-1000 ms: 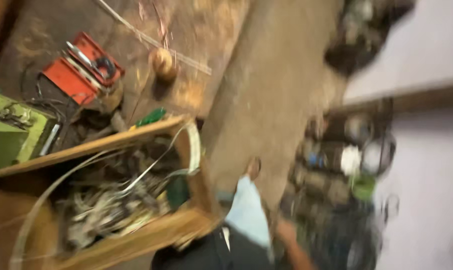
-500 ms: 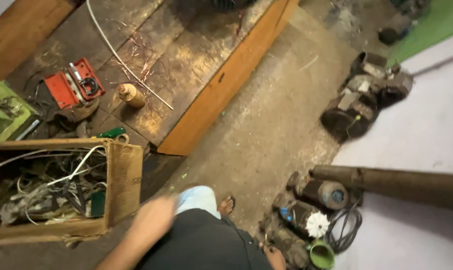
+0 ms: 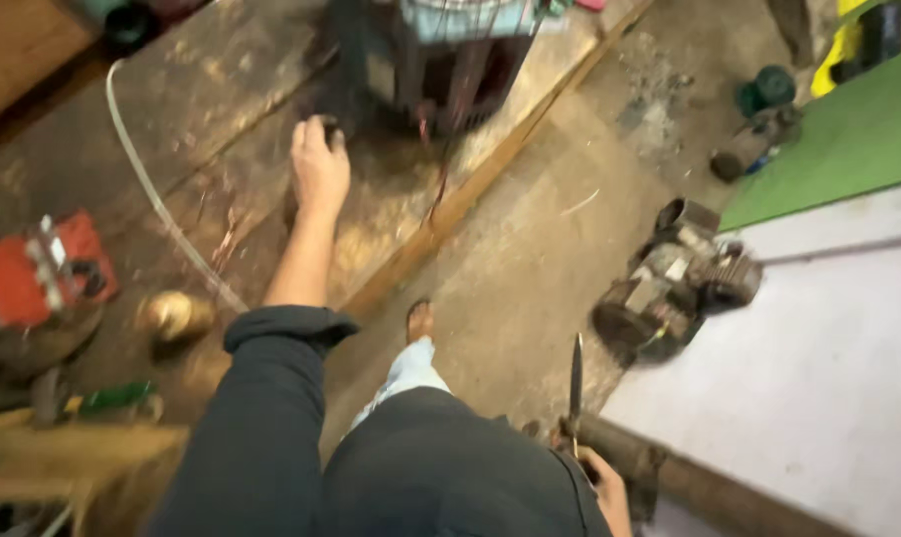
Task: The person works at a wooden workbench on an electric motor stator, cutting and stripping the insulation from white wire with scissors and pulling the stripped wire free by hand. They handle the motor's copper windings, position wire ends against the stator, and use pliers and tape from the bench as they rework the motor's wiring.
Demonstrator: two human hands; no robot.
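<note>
- The left hand (image 3: 319,167) reaches out over the stained, worn wooden workbench top (image 3: 202,109), fingers curled shut around a small dark object (image 3: 329,129) at the foot of a dark wire-wound motor unit (image 3: 440,55); what the object is cannot be told.
- The right hand (image 3: 601,489), low at the frame edge, is closed on the handle of a slim dark-bladed tool (image 3: 575,383) that points upward.
- A red open case (image 3: 38,270) with metal pieces inside lies at the bench's left; a round brass-coloured lump (image 3: 175,316) sits near it.
- A thin pale strip (image 3: 152,194) curves across the bench.
- On the grey concrete floor (image 3: 530,259), a dirty small engine (image 3: 674,288) rests beside a green mat (image 3: 848,139).
</note>
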